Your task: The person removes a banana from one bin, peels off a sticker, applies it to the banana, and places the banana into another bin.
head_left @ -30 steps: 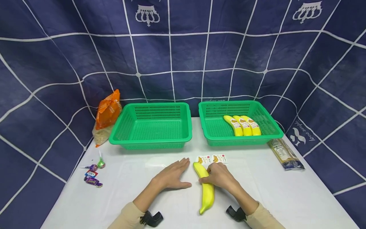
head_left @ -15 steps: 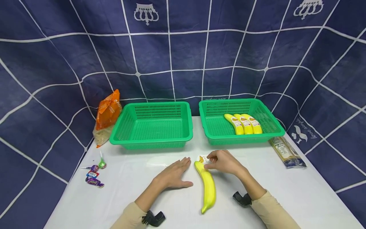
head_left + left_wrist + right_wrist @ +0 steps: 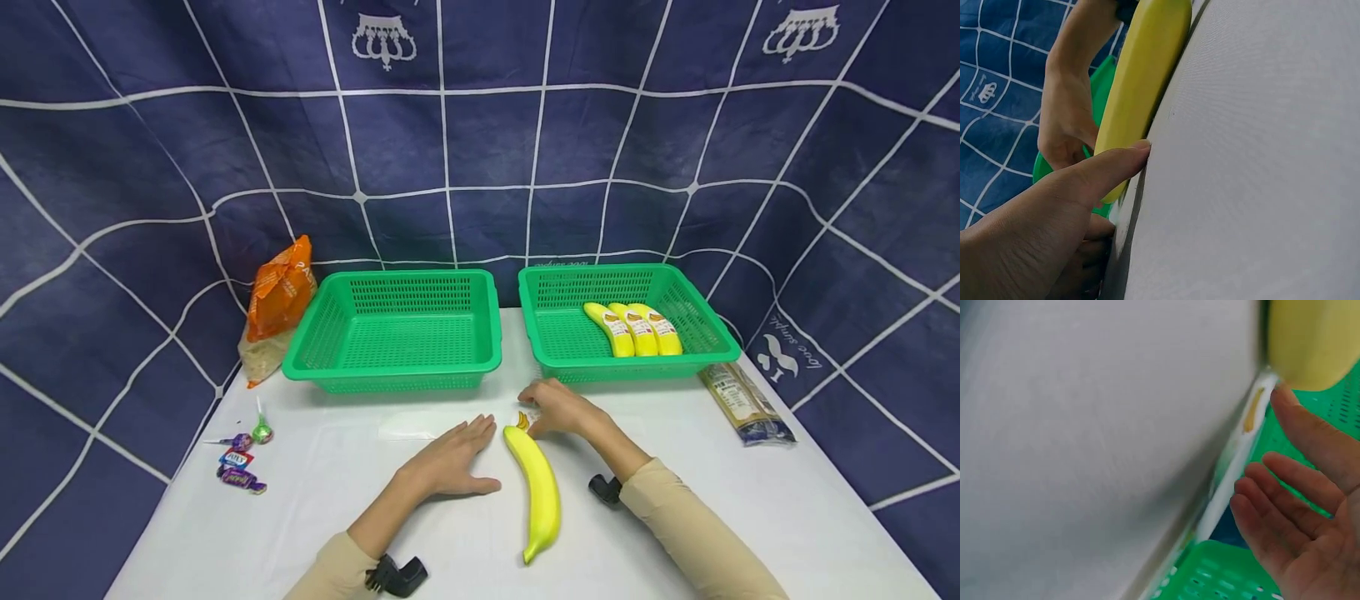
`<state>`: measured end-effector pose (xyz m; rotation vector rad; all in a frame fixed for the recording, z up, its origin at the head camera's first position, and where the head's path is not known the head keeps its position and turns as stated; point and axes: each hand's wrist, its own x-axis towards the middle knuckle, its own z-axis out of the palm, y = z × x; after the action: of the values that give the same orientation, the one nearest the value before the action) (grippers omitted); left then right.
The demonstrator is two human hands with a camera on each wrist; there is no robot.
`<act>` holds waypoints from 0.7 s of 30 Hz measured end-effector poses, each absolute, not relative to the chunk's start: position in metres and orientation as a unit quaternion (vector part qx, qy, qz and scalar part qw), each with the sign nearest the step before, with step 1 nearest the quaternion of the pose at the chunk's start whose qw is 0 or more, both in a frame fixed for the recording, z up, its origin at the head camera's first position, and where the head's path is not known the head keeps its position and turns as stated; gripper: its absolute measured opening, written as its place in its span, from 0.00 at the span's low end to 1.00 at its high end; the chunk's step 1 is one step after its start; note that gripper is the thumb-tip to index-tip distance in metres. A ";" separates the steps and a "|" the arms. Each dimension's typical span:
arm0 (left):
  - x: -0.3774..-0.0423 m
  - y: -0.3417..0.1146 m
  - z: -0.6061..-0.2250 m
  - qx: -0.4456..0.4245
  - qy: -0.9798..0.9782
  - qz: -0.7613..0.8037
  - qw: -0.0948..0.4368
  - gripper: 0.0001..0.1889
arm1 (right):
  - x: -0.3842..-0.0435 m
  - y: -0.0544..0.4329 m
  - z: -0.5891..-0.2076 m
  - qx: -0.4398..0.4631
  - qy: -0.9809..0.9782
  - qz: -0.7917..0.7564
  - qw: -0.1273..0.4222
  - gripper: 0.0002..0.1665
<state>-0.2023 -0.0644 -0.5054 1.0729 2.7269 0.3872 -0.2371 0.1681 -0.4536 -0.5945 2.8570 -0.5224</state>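
Observation:
My left hand (image 3: 452, 461) lies flat on the white tabletop with its fingers spread, left of a yellow banana (image 3: 538, 492). In the left wrist view its thumb (image 3: 1116, 169) points toward the banana (image 3: 1141, 75) and overlaps it. Beyond the banana's upper end, my right hand (image 3: 564, 410) reaches over a white label with a banana picture (image 3: 528, 419), covering part of it. The right wrist view shows the hand (image 3: 1304, 519) with loosely bent, parted fingers and its thumb tip right at the label (image 3: 1252, 412).
Behind stand two green baskets: the left basket (image 3: 393, 368) bare, the right basket (image 3: 633, 364) holding three labelled bananas (image 3: 633, 332). A clear strip (image 3: 408, 425) lies left of center. Candies (image 3: 238, 477) and an orange bag (image 3: 281, 292) are left; a flat packet (image 3: 746, 404) is right.
My right hand has let go of the banana and moved up and away to the labels, now covering the right-hand one. The left hand and banana stay in place.

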 end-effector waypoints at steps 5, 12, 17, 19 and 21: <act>-0.203 -0.064 -0.506 0.360 0.920 0.127 0.094 0.52 | -0.241 0.165 -0.461 -0.211 0.958 -0.174 0.088 0.32; -0.202 -0.064 -0.507 0.358 0.920 0.124 0.096 0.52 | -0.239 0.166 -0.464 -0.228 0.954 -0.175 0.080 0.31; -0.202 -0.065 -0.507 0.364 0.918 0.126 0.095 0.52 | -0.239 0.167 -0.465 -0.244 0.952 -0.167 0.074 0.29; -0.202 -0.064 -0.507 0.364 0.918 0.126 0.094 0.51 | -0.238 0.167 -0.464 -0.246 0.952 -0.167 0.069 0.28; -0.202 -0.064 -0.507 0.362 0.919 0.127 0.095 0.51 | -0.238 0.167 -0.464 -0.243 0.953 -0.171 0.066 0.27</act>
<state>-0.2024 -0.0645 -0.5065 1.0730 2.7238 0.3763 -0.2381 0.1674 -0.4641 -0.7332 2.8739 -0.5156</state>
